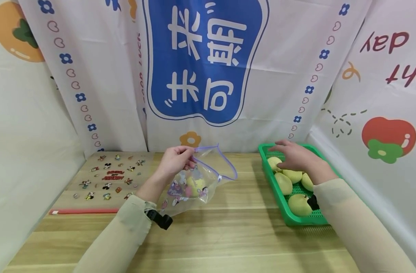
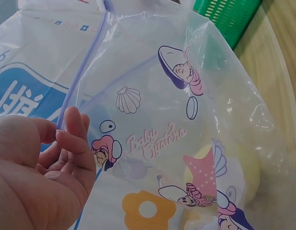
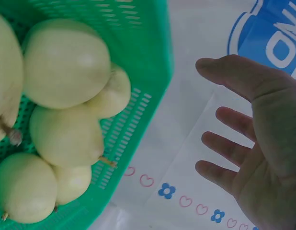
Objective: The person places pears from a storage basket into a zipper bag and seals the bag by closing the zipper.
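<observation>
My left hand pinches the purple zip edge of a clear printed bag, whose mouth gapes toward the right. Through the plastic a yellow-green fruit shows low in the bag; in the left wrist view the thumb and fingers close on the purple strip. Over the back of a green basket is my right hand, holding nothing, its fingers spread and relaxed. Several pale green pears lie in the basket, beside the hand in the right wrist view.
A flat cartoon-printed bag with a red slider strip lies on the left of the wooden table. Printed white curtains stand behind the table and on both sides.
</observation>
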A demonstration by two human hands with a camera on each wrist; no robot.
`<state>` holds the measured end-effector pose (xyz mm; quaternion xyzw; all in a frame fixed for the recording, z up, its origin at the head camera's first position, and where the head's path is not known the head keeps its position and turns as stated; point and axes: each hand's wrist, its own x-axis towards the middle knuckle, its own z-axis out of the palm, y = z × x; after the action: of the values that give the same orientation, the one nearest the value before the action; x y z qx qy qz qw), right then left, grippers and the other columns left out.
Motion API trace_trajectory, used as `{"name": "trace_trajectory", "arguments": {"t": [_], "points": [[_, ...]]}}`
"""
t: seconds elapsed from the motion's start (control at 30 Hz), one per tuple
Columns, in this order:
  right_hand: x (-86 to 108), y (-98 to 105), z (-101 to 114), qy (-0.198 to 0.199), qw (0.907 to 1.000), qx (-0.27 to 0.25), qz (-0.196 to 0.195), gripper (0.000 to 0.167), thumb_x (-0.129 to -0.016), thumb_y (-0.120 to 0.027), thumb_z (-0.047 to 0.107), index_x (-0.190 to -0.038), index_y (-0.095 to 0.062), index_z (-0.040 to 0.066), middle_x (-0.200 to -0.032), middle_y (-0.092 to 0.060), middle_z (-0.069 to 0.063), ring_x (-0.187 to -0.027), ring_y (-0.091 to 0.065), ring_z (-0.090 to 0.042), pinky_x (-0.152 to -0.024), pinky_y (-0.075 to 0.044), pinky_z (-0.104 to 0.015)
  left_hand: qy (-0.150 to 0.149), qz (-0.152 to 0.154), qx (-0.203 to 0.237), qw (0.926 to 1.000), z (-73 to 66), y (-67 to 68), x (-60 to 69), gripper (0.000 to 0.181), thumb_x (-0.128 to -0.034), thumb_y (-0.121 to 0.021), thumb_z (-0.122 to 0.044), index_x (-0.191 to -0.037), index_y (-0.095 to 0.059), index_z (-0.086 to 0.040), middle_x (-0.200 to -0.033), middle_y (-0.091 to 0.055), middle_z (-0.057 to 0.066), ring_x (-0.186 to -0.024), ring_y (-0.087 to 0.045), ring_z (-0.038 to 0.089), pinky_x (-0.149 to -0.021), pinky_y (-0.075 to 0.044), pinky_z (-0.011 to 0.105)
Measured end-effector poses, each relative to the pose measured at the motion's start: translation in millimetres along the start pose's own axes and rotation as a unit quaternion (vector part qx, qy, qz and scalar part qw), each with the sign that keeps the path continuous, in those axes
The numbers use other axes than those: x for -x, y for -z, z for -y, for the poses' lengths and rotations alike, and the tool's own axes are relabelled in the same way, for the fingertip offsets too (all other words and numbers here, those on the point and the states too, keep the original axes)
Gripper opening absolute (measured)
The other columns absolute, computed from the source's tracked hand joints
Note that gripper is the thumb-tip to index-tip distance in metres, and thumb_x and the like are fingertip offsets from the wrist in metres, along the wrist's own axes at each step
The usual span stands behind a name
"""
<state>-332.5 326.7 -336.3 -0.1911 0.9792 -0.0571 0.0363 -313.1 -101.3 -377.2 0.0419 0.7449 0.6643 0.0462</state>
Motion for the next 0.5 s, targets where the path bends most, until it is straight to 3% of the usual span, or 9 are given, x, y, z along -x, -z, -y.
{"name": "trace_trajectory", "arguments": {"t": [0.23,0.4,0.5], "points": [[2.9,-11.7,-21.5,-0.025,0.9978,0.038,0.048,0.061,-0.091,-0.076,0.007,-0.151,-0.064,0.007,-0.164,-0.046,-0.031,-0.146,-0.046,-0.062,-0.106,-0.052,-0.072,0.001,0.002,0.003,1.0,1.3,1.9,1.1,0.032,-0.1129,-0.06,-0.021,-0.129,-0.075,0.003,-0.086,-0.074,0.006,-0.067,-0.07,0.01,-0.061,-0.055,0.018],[4.1,-16.2,-29.4,-0.051,0.9933,0.048,0.092,0.064,-0.086,-0.074,-0.001,-0.149,-0.066,0.006,-0.158,-0.051,-0.03,-0.137,-0.055,-0.057,-0.092,-0.057,-0.057,-0.001,0.003,0.001,1.0,2.2,3.0,1.8,0.033,-0.1125,-0.061,-0.021,-0.129,-0.075,0.003,-0.086,-0.075,0.007,-0.068,-0.07,0.01,-0.062,-0.056,0.019],[2.8,-16.7,-34.0,-0.072,0.9893,0.035,0.122,0.068,-0.086,-0.077,-0.002,-0.152,-0.063,0.007,-0.16,-0.048,-0.031,-0.134,-0.057,-0.054,-0.086,-0.055,-0.05,-0.001,0.006,0.001,1.0,1.5,3.5,2.4,0.033,-0.1124,-0.061,-0.022,-0.13,-0.074,0.003,-0.087,-0.075,0.007,-0.069,-0.071,0.011,-0.062,-0.056,0.019]]}}
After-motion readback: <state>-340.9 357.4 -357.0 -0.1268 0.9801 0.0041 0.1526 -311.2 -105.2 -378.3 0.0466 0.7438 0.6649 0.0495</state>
